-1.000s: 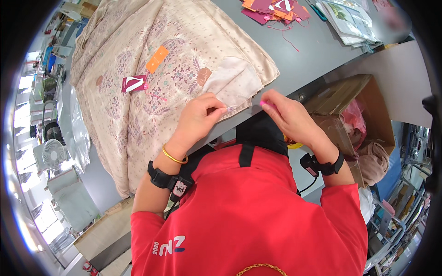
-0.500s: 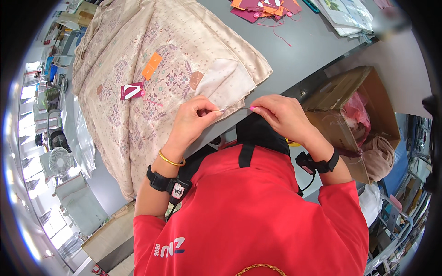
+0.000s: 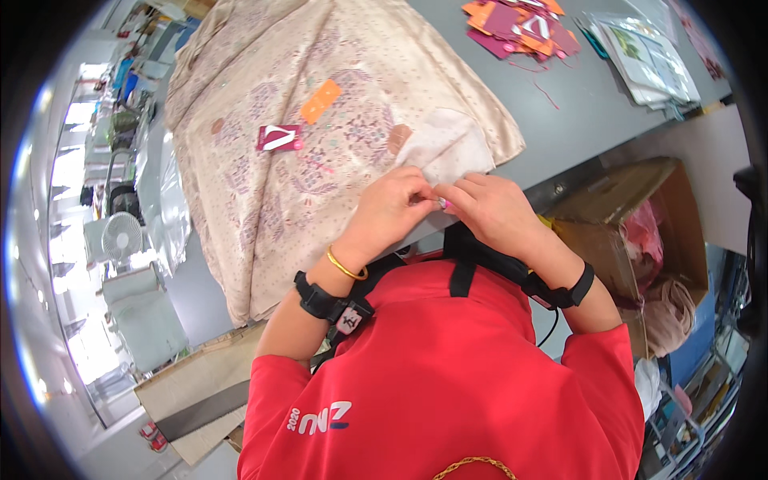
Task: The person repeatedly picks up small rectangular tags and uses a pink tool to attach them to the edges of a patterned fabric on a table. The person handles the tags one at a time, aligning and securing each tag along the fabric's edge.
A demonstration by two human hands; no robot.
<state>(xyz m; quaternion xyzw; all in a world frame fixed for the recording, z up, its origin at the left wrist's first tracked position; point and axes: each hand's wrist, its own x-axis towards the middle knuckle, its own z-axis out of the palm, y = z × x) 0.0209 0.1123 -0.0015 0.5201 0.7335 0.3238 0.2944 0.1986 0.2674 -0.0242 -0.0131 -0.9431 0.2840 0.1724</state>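
A beige patterned fabric with purple floral motifs drapes over the table. Its near right corner, a paler flap, is folded back just beyond my hands. My left hand pinches at this corner with thumb and forefinger. Against its fingertips, my right hand is closed in a pinch too, a spot of pink showing at the thumb. Whatever lies between the fingertips is too small to make out. On the fabric rest an orange tag and a maroon tag with a white mark.
Maroon and orange tags lie heaped on the grey table, pink strings trailing. Plastic-sleeved sheets are stacked at the far right. Beside the table's edge, a cardboard box stands open, holding pink plastic and brownish cloth.
My hands were apart with a thin strand stretched between them; now their fingertips meet at the fabric's corner. The whole view has shifted, so the table things appear further right.
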